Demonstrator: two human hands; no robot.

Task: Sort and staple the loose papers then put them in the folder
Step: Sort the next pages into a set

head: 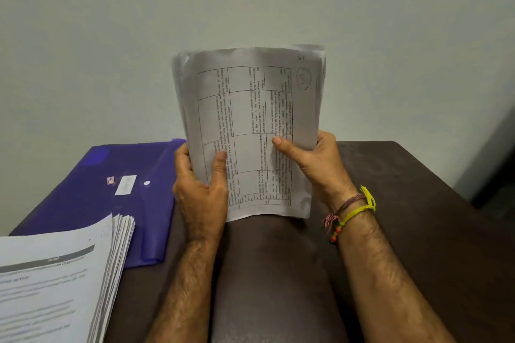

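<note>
A small sheaf of printed papers (250,108) with a table on the top sheet stands upright on its lower edge on the dark table (404,203). My left hand (202,186) grips its left edge, thumb across the front. My right hand (315,164) grips the right edge, thumb pressed on the page. A purple folder (92,189) lies shut at the left of the table. A thick stack of loose papers (61,278) lies at the near left, partly over the folder. No stapler is in view.
A pale wall (250,3) rises right behind the table. The table's right edge drops to a dark floor area (498,170). Coloured thread bands (351,211) circle my right wrist.
</note>
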